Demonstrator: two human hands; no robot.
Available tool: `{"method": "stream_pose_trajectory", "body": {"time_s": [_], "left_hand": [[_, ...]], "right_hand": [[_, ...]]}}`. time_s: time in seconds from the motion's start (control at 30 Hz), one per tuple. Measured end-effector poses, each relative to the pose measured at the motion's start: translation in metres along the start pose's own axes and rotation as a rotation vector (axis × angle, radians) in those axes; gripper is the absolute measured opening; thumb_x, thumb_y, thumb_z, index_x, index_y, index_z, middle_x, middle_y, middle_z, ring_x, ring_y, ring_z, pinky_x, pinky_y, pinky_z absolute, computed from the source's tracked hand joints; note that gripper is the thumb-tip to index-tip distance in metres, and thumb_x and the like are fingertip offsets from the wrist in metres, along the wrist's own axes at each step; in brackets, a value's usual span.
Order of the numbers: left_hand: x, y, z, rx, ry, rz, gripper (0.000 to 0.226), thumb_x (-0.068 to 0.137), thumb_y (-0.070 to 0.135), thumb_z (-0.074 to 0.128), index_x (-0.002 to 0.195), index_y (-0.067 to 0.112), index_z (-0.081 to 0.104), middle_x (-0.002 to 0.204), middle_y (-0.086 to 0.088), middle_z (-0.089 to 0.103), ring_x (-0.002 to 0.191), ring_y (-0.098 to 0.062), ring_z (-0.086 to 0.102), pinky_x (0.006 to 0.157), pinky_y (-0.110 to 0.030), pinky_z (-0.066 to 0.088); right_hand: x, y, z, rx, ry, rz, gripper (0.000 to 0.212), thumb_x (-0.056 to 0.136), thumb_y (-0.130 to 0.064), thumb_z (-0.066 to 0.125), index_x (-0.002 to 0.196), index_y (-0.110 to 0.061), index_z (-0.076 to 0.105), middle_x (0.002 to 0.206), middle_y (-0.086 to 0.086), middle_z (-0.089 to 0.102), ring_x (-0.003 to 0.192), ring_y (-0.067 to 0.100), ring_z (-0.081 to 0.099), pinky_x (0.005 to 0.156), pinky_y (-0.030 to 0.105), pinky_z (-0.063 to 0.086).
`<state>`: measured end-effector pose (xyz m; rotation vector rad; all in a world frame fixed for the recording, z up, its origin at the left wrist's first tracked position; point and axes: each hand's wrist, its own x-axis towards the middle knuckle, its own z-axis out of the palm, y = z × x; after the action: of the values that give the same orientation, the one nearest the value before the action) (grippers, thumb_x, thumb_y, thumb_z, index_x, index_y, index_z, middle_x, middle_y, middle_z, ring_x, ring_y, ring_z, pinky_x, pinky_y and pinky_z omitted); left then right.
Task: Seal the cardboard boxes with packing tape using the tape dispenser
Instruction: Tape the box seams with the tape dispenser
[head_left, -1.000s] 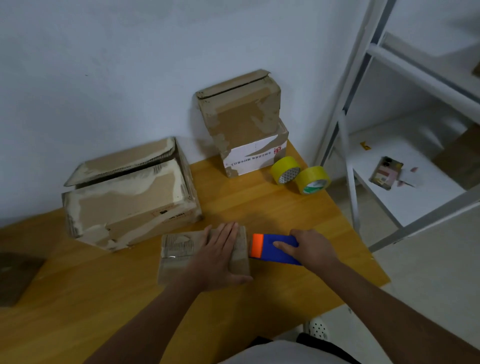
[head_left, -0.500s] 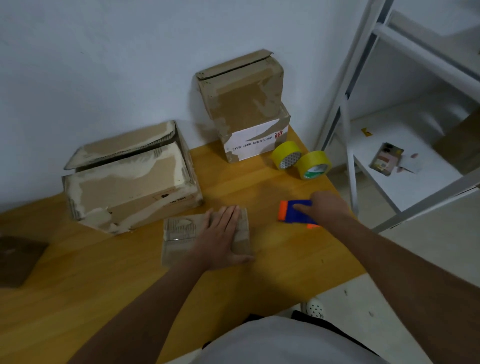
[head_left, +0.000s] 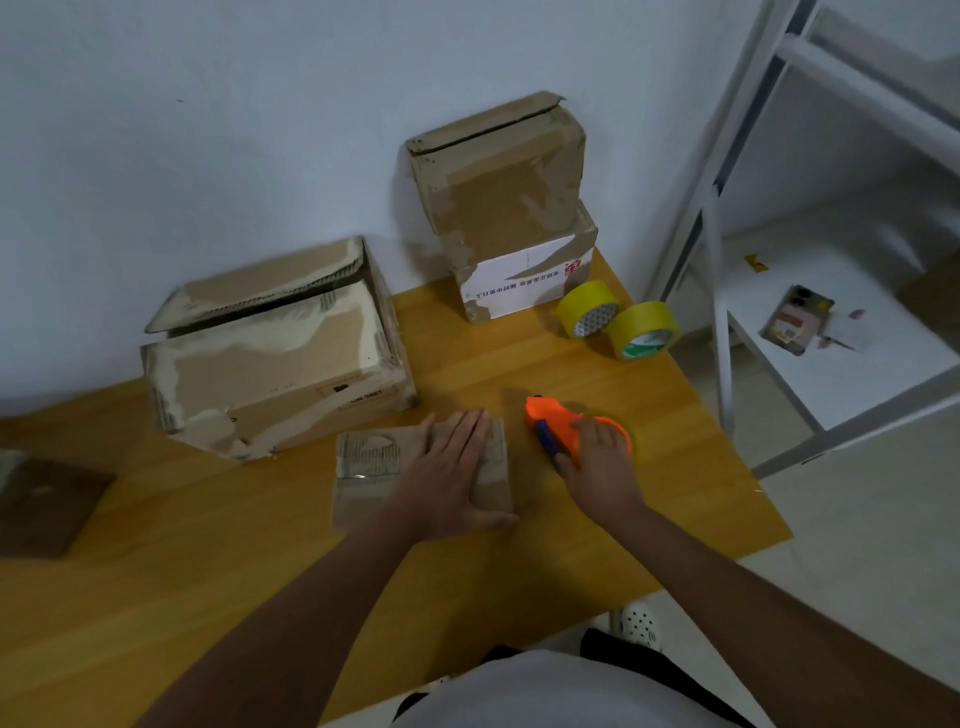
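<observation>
You're at the taping step: left hand (head_left: 451, 470) lies flat, fingers straight, pinning the small flat cardboard box (head_left: 421, 470). Just right of that box, your right hand (head_left: 597, 460) grips the orange tape dispenser (head_left: 558, 423) on the worktop (head_left: 649, 467), looks like. Next, bring it over the seam.

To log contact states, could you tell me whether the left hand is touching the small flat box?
Touching. The head view shows the left hand lying flat on the small flat box, fingers straight, palm covering its right half.
</observation>
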<state>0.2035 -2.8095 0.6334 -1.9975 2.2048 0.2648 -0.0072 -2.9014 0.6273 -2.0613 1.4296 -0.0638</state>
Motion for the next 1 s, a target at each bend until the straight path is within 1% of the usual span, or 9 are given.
{"method": "stream_pose_trajectory", "body": {"time_s": [0.07, 0.17, 0.33, 0.43, 0.57, 0.73, 0.83, 0.93, 1.0], "left_hand": [[0.000, 0.001, -0.001, 0.007, 0.007, 0.004, 0.129, 0.067, 0.098, 0.021, 0.157, 0.009, -0.004, 0.165, -0.006, 0.005, 0.152, -0.022, 0.003, 0.121, -0.051, -0.010], [-0.001, 0.001, -0.001, -0.021, 0.018, 0.025, 0.123, 0.071, 0.091, 0.026, 0.157, 0.005, 0.007, 0.164, -0.010, 0.014, 0.151, -0.025, 0.012, 0.121, -0.054, -0.001], [-0.001, -0.001, 0.002, 0.003, -0.011, 0.031, 0.112, 0.079, 0.077, 0.035, 0.156, 0.009, -0.007, 0.165, -0.010, 0.003, 0.153, -0.024, -0.001, 0.120, -0.053, -0.010], [-0.001, 0.000, -0.001, -0.005, -0.022, 0.035, 0.115, 0.077, 0.080, 0.036, 0.157, 0.005, 0.004, 0.164, -0.012, 0.011, 0.152, -0.027, 0.008, 0.121, -0.055, -0.002], [-0.002, 0.003, -0.006, -0.005, 0.009, 0.047, 0.114, 0.075, 0.080, 0.032, 0.154, 0.000, 0.022, 0.158, -0.016, 0.029, 0.148, -0.030, 0.024, 0.118, -0.058, 0.005], [-0.004, 0.004, -0.001, 0.023, -0.006, 0.082, 0.118, 0.075, 0.084, 0.041, 0.156, 0.004, 0.010, 0.162, -0.012, 0.019, 0.151, -0.027, 0.015, 0.119, -0.054, -0.003], [0.003, 0.004, -0.006, 0.095, -0.062, 0.251, 0.121, 0.071, 0.088, 0.032, 0.157, 0.008, 0.000, 0.165, -0.010, 0.010, 0.151, -0.025, 0.008, 0.117, -0.051, -0.011], [0.023, 0.007, -0.021, 0.194, -0.082, 0.482, 0.124, 0.069, 0.089, 0.037, 0.157, 0.010, -0.003, 0.163, -0.002, -0.011, 0.151, -0.019, -0.012, 0.115, -0.047, -0.022], [0.029, 0.010, -0.031, 0.239, -0.068, 0.551, 0.124, 0.071, 0.085, 0.046, 0.156, 0.010, -0.005, 0.159, -0.002, -0.022, 0.149, -0.019, -0.022, 0.114, -0.046, -0.025]], "right_hand": [[-0.017, -0.024, -0.001, 0.304, 0.044, -0.061, 0.041, 0.100, -0.020, 0.050, 0.140, -0.008, 0.046, 0.142, 0.009, 0.050, 0.131, 0.024, 0.044, 0.107, 0.030, 0.032], [-0.043, -0.061, 0.014, 0.618, -0.114, -0.024, 0.045, 0.103, -0.023, 0.043, 0.148, -0.014, 0.039, 0.148, 0.003, 0.046, 0.134, 0.019, 0.044, 0.109, 0.028, 0.034], [-0.038, -0.085, 0.033, 0.667, -0.124, 0.028, 0.059, 0.103, -0.028, 0.041, 0.155, -0.016, 0.015, 0.154, 0.006, 0.037, 0.137, 0.020, 0.040, 0.105, 0.025, 0.032], [-0.020, -0.087, 0.036, 0.634, -0.138, 0.073, 0.056, 0.105, -0.024, 0.037, 0.155, -0.014, 0.014, 0.157, 0.008, 0.030, 0.141, 0.024, 0.035, 0.103, 0.022, 0.029], [-0.011, -0.080, 0.038, 0.584, -0.171, 0.074, 0.054, 0.105, -0.023, 0.035, 0.155, -0.014, 0.016, 0.151, 0.011, 0.040, 0.134, 0.028, 0.044, 0.101, 0.025, 0.034], [-0.025, -0.071, 0.034, 0.623, -0.170, 0.035, 0.058, 0.104, -0.023, 0.041, 0.155, -0.014, 0.016, 0.152, 0.009, 0.039, 0.136, 0.026, 0.043, 0.108, 0.033, 0.036], [-0.044, -0.051, 0.026, 0.682, -0.131, 0.023, 0.062, 0.100, -0.023, 0.051, 0.153, -0.015, 0.021, 0.150, 0.004, 0.041, 0.137, 0.020, 0.042, 0.105, 0.025, 0.037], [-0.045, -0.036, 0.010, 0.723, -0.002, 0.084, 0.062, 0.099, -0.034, 0.049, 0.153, -0.016, 0.023, 0.153, 0.002, 0.036, 0.140, 0.018, 0.037, 0.110, 0.032, 0.036], [-0.040, -0.032, 0.002, 0.666, -0.002, 0.058, 0.055, 0.101, -0.032, 0.044, 0.151, -0.015, 0.029, 0.148, 0.006, 0.044, 0.134, 0.022, 0.044, 0.097, 0.020, 0.042]]}}
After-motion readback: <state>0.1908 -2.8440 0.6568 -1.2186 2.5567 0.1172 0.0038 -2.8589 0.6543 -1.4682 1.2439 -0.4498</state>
